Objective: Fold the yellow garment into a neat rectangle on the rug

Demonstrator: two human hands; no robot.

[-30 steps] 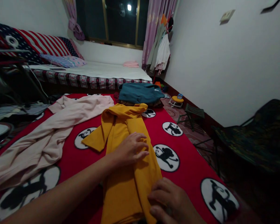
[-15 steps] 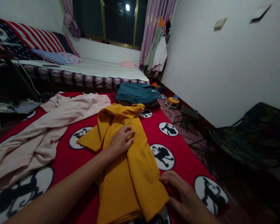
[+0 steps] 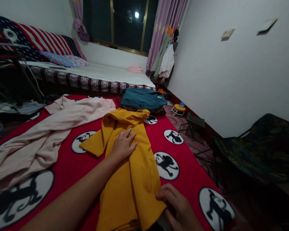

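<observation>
A yellow long-sleeved top (image 3: 125, 199) lies lengthwise on the red blanket, with one sleeve laid down along its body and the other bent out to the left. Its upper end is bunched. My left hand (image 3: 124, 146) rests flat on the upper middle of the top, fingers spread. Down at the lower right, my right hand (image 3: 175, 205) has its fingers curled at the edge of the laid-down sleeve, near the cuff; the grip is partly hidden.
A pale pink garment (image 3: 50, 134) is spread out to the left on the red blanket (image 3: 74, 173). Folded teal clothing (image 3: 143, 98) sits on a pile beyond the yellow top. Off the right side stand a camouflage folding chair (image 3: 260, 150), a small folding stool (image 3: 195, 121) and a yellow stool (image 3: 179, 108).
My right hand has shifted left, and the sleeve's lower edge has moved inward with it. The left hand stays on the upper part of the top. The view has tilted slightly.
</observation>
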